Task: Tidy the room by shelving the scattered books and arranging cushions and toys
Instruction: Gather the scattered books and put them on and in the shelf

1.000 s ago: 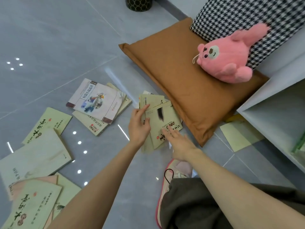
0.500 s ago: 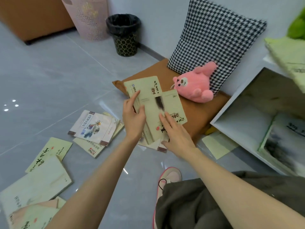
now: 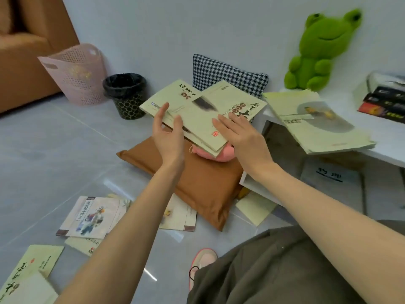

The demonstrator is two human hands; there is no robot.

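Gripping a stack of books (image 3: 203, 115) at its left edge with the left hand (image 3: 168, 139), thumb and forefinger lying on the top cover. Pressing the right hand (image 3: 243, 137) flat on the same cover, fingers (image 3: 221, 126) straight. Holding the stack tilted in the air above the brown cushion (image 3: 203, 187) and the pink toy (image 3: 223, 155), hiding most of the toy. Facing a white shelf (image 3: 388, 148) on the right, bearing a loose pile (image 3: 317, 128) and a green frog (image 3: 315, 51). Kneeling near scattered books (image 3: 92, 216) lying on the floor (image 3: 54, 150).
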